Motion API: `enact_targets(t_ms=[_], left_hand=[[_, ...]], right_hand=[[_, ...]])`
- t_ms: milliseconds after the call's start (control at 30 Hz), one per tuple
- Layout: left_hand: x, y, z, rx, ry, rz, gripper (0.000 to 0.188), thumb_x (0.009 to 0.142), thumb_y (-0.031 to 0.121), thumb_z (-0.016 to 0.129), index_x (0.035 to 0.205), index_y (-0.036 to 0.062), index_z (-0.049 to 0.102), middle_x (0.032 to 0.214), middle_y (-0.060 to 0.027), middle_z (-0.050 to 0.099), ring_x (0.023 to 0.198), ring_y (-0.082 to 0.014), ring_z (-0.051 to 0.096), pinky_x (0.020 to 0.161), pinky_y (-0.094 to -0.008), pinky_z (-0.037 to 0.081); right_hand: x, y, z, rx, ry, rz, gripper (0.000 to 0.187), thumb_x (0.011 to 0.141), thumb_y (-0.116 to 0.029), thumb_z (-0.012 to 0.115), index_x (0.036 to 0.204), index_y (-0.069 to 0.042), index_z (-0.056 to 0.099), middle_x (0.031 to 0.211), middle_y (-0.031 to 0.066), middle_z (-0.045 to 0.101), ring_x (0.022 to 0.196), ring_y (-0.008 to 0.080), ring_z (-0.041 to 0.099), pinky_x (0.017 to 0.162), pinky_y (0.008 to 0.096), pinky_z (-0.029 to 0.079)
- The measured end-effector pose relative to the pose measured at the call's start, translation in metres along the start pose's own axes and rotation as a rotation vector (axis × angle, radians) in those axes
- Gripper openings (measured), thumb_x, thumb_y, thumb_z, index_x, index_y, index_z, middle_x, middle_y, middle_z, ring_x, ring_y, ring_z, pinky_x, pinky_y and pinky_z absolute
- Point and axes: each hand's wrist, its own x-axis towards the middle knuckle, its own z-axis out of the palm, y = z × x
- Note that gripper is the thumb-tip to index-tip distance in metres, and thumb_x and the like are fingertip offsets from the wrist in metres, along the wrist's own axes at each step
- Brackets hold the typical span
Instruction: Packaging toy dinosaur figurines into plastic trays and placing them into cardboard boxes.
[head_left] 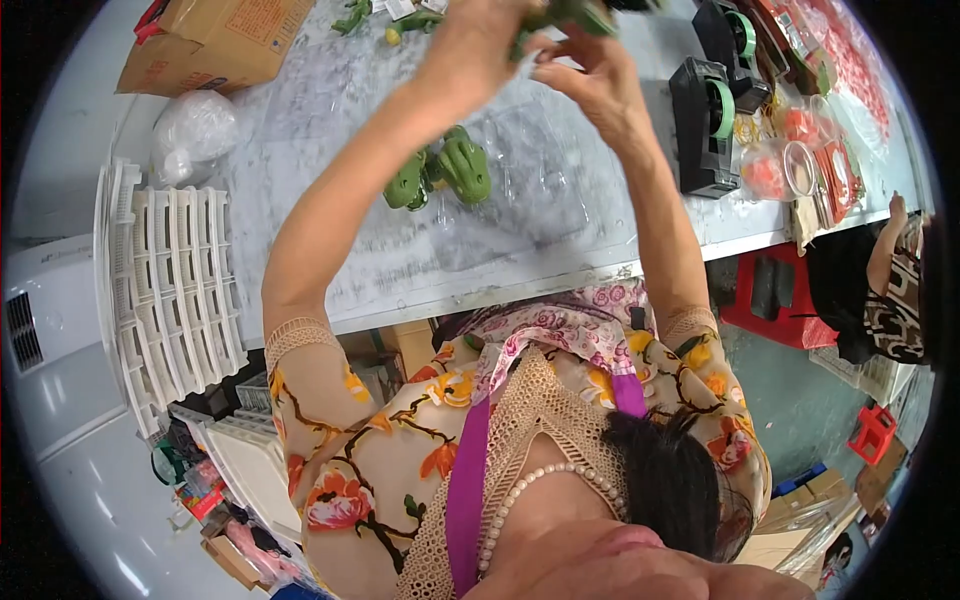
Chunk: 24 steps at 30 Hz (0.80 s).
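Observation:
At the far edge of view, my left hand (483, 45) is closed round a green toy animal (572, 14), partly cut off by the frame. My right hand (598, 82) has its fingers bent against the same toy, thumb and forefinger close together; its exact grip is partly hidden. Nearer me on the worktable (380, 275) lie two green toy animal heads (464, 168), side by side. Under and beside them is a clear plastic sheet (540, 170). Smaller green toy figures (412, 24) lie beyond my left forearm.
Two black tape dispensers (700, 130) stand at the right, beside clear containers with orange contents (770, 170). A cardboard box (215, 45) and a clear plastic bag (197, 130) are at the left. White plastic racks (180, 290) flank the table. Another person's arm (885, 245) shows beyond a red stool (765, 300).

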Motion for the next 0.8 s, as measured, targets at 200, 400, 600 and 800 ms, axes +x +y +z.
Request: enact_targets(t_ms=[200, 400, 600, 800], left_hand=[[-0.024, 0.024, -0.019, -0.083, -0.126, -0.149, 0.033, 0.082, 0.003, 0.061, 0.114, 0.0003, 0.059, 0.107, -0.0184, 0.058, 0.099, -0.0385, 0.057, 0.083, -0.044, 0.047], [-0.045, 0.042, -0.05, 0.088, -0.45, -0.393, 0.039, 0.083, 0.019, 0.065, 0.116, -0.0008, 0.057, 0.107, -0.0192, 0.059, 0.101, -0.0377, 0.058, 0.083, -0.0445, 0.047], [-0.108, 0.06, -0.045, 0.171, -0.301, -0.23, 0.073, 0.069, 0.039, 0.078, 0.127, 0.0082, 0.047, 0.114, -0.014, 0.061, 0.104, -0.0351, 0.057, 0.085, -0.0448, 0.046], [-0.102, 0.048, -0.056, 0.05, -0.636, -0.554, 0.075, 0.066, 0.039, 0.08, 0.125, 0.0097, 0.045, 0.106, -0.0151, 0.063, 0.097, -0.0336, 0.061, 0.082, -0.0455, 0.048]], right_hand=[[0.002, -0.007, 0.01, -0.079, -0.1, 0.175, 0.031, 0.08, -0.017, 0.074, 0.106, -0.003, 0.064, 0.092, 0.0039, 0.067, 0.083, 0.0081, 0.061, 0.062, 0.0218, 0.044], [-0.003, 0.014, 0.017, 0.137, -0.201, 0.075, 0.028, 0.082, -0.009, 0.072, 0.107, -0.004, 0.061, 0.12, 0.0092, 0.062, 0.094, 0.0128, 0.061, 0.07, 0.0254, 0.05], [-0.009, 0.069, 0.017, -0.127, -0.366, -0.181, 0.019, 0.077, -0.008, 0.076, 0.092, -0.003, 0.064, 0.109, 0.0086, 0.066, 0.1, 0.0205, 0.064, 0.082, 0.0322, 0.052], [-0.021, 0.078, 0.021, -0.484, -0.445, -0.167, 0.02, 0.076, -0.013, 0.071, 0.091, -0.003, 0.065, 0.114, 0.0084, 0.066, 0.091, 0.025, 0.065, 0.076, 0.0344, 0.053]])
